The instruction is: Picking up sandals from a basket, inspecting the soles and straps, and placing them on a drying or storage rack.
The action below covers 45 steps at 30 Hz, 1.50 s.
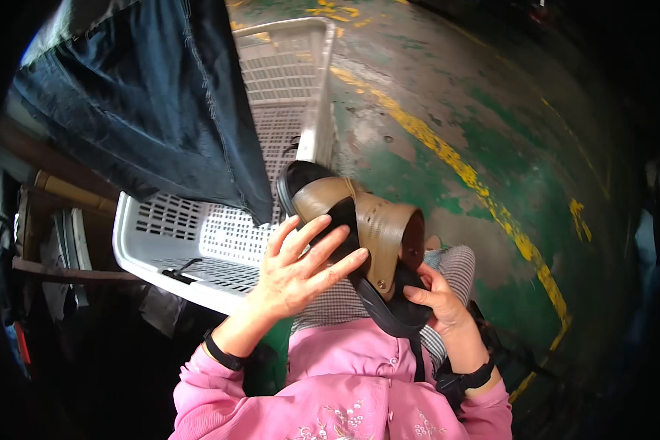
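I hold a sandal [378,235] with a tan perforated upper and a black sole in front of my chest. My left hand [301,268] lies flat against its black insole with the fingers spread. The heel end rests in my right hand [436,297], which grips it from below. A thin black strap [416,356] hangs down from the heel over my pink shirt. Both wrists wear black bands.
A white perforated plastic crate [220,242] stands just beyond the sandal, to the left. Dark blue denim [147,103] hangs over its far side. The floor [447,95] is worn green paint with a yellow stripe [484,194]. Dark clutter and wooden pieces [59,242] sit at the left.
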### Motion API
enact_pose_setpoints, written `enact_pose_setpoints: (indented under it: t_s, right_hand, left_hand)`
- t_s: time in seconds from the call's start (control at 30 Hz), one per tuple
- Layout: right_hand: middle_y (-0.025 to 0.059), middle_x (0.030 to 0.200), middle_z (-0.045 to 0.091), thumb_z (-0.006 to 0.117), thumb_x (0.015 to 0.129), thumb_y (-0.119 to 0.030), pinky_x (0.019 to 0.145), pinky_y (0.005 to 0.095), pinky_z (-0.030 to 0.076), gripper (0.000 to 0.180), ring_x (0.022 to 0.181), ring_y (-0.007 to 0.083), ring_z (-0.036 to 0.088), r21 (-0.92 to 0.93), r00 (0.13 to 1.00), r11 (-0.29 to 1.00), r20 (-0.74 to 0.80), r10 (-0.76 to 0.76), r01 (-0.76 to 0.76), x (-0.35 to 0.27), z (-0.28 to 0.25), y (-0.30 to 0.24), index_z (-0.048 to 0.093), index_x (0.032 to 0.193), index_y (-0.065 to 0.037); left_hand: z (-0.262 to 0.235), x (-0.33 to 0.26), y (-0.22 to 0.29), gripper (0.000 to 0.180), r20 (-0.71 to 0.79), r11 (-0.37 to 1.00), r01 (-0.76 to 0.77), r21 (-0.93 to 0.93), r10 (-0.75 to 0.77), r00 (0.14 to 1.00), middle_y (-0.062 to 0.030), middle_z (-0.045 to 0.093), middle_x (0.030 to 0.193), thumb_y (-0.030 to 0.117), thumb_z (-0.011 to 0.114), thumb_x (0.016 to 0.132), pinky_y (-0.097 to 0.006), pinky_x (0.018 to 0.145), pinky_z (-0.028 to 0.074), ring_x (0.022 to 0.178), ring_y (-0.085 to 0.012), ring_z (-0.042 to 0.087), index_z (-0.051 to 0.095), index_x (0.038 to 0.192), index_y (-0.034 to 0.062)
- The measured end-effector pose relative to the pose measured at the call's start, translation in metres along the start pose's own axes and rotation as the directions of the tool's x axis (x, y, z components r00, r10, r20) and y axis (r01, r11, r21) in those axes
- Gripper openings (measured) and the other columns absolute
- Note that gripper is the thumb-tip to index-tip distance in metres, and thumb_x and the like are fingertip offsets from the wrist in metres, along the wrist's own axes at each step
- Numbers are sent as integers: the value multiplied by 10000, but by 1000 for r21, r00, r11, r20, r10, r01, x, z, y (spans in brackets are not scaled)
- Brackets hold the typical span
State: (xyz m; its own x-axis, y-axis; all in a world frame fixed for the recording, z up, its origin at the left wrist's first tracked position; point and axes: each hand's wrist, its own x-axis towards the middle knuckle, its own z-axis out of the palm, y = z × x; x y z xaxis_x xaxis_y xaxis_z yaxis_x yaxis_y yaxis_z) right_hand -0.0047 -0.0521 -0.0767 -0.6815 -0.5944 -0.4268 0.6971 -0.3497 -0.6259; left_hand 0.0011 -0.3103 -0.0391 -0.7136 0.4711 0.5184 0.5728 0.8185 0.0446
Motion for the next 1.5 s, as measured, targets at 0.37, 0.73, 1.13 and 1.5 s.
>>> enact_pose_setpoints:
  t_s: [0.37,0.73,1.13,1.5]
  right_hand:
    - [130,1301,472,714,751,-53,1029,318,340,749,1194,199,466,-607,451,665,-492,-745,435,-78,-75,86,314,1379,17]
    - [215,1334,461,732,717,-58,1030,378,361,769,1233,320,466,-879,309,455,-396,-865,144,-99,-65,98,342,1376,19]
    - [89,981,659,715,665,-34,703,317,509,318,836,236,619,-943,582,52,159,-798,329,-96,-18,62,647,976,-29]
    - [62,931,655,711,641,-2,701,313,514,305,819,219,615,-924,646,50,225,-729,378,-85,-5,66,670,938,-53]
  left_hand:
    - [107,-14,129,699,594,325,593,-736,-110,797,-159,592,1146,319,702,814,-339,872,465,984,-250,595,388,1350,0]
    - [171,-17,170,206,655,-351,585,-731,-121,745,-44,631,896,155,568,932,-280,674,464,768,-127,562,575,1058,-8]
    - [181,-21,145,340,409,-972,237,-6,214,887,-71,605,939,320,458,930,-412,898,374,832,-243,495,468,1193,104]
    - [183,-35,144,363,310,-988,154,-13,143,940,-65,590,862,342,487,911,-414,945,374,909,-250,470,496,1182,100]
